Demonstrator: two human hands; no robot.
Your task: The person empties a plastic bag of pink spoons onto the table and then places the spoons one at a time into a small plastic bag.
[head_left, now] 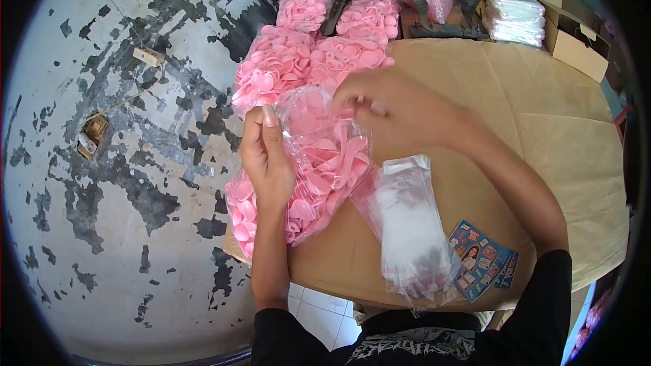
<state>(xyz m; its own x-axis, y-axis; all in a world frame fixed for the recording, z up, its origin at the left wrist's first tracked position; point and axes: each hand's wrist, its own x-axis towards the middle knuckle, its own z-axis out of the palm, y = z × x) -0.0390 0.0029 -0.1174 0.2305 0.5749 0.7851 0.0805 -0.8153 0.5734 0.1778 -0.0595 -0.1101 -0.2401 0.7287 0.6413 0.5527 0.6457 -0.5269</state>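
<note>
A clear plastic bag of pink plastic spoons [324, 175] stands on the table in front of me, its top pulled upward. My left hand [268, 159] is closed at the bag's upper left edge, pinching the plastic between thumb and fingers. At the upper right edge is my right hand [386, 105], somewhat smeared by motion, with its fingers curled and its fingertips against the plastic. Right of the bag lies a stack of clear, flat plastic sleeves [410, 224]. Printed blue cards [480, 261] lie partly fanned beside the sleeves.
More bags of pink spoons [271, 61] are heaped behind, against the peeling wall [102, 230]. At the back right stand a stack of packed clear plastic [513, 17] and an open cardboard box [576, 44]. A tan cover [542, 129] lies over the table.
</note>
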